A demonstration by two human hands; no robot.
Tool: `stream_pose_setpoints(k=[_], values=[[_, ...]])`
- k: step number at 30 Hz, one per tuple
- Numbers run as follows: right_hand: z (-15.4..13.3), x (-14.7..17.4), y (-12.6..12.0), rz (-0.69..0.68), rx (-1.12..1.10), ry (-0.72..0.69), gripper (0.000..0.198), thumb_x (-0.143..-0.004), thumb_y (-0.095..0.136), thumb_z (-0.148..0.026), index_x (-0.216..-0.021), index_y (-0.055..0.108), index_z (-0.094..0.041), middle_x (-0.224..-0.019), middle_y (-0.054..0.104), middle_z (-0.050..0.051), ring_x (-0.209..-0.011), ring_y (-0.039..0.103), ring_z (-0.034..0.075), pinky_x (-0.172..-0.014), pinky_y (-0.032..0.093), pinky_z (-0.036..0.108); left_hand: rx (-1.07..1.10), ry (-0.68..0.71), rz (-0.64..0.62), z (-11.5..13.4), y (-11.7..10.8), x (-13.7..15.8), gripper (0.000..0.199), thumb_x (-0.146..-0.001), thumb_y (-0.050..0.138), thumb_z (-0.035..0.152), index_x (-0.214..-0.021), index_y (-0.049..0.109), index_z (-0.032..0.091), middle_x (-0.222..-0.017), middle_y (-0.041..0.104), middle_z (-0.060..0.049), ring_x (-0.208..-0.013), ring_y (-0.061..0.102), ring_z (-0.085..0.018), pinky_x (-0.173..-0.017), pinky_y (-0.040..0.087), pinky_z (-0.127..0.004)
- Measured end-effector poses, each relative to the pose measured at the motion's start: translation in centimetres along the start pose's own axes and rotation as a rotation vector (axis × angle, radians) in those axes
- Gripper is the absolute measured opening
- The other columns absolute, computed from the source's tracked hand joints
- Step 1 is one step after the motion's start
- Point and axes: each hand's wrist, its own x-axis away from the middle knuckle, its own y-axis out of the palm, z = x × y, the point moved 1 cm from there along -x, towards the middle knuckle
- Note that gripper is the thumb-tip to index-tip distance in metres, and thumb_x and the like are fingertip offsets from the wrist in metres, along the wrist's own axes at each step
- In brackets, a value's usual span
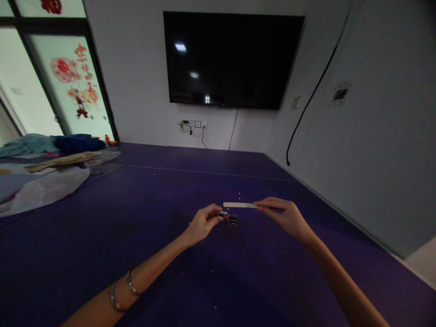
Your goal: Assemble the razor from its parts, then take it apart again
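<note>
My left hand [202, 222] pinches a small shiny object [223, 213] between thumb and fingers; its kind is too small to make out. Right beside its fingertips is a small black box-like piece [233, 220] with light marks, and I cannot tell whether the two are joined. Between the thumb and fingers of my right hand [281, 215] is one end of a flat pale stick with a rounded tip [240, 205]. The stick lies level, its free end pointing left, just above the small objects.
Under my hands spreads a dark purple surface [153, 263] with several tiny white specks. Plastic sheeting [51, 190] and folded cloth [80, 143] lie at the left. A black cable [313, 93] hangs along the right wall. A television [235, 59] is mounted ahead.
</note>
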Motion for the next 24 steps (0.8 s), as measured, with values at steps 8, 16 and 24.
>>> stream_pose_setpoints(k=[8,16,24], values=[[-0.5,0.0,0.3,-0.039,-0.02,-0.01,0.018,-0.08,0.058,-0.033,-0.087,0.071,-0.024,-0.086,0.07,0.005,-0.081,0.064,0.019,-0.072,0.05,0.031,-0.021,0.009,0.009,0.8,-0.1,0.1,0.008,-0.079,0.057,0.021,-0.085,0.058,0.016,-0.086,0.067,-0.004,-0.084,0.061,-0.016,-0.08,0.044,-0.03],[-1.4,0.0,0.5,-0.077,-0.036,-0.002,0.018,-0.081,0.057,-0.032,-0.089,0.071,-0.023,-0.087,0.069,0.004,-0.082,0.063,0.018,-0.074,0.049,0.03,-0.045,0.016,0.007,1.1,-0.2,0.2,0.01,-0.08,0.057,0.024,-0.084,0.058,0.015,-0.084,0.066,-0.003,-0.083,0.06,-0.016,-0.077,0.044,-0.029],[-1.6,0.1,0.8,-0.042,-0.044,0.001,0.02,-0.08,0.056,-0.035,-0.089,0.07,-0.023,-0.089,0.069,0.005,-0.084,0.063,0.02,-0.075,0.05,0.032,-0.037,0.01,0.021,1.4,-0.3,0.3,0.009,-0.079,0.058,0.023,-0.084,0.058,0.015,-0.085,0.067,-0.004,-0.082,0.06,-0.017,-0.076,0.044,-0.029]])
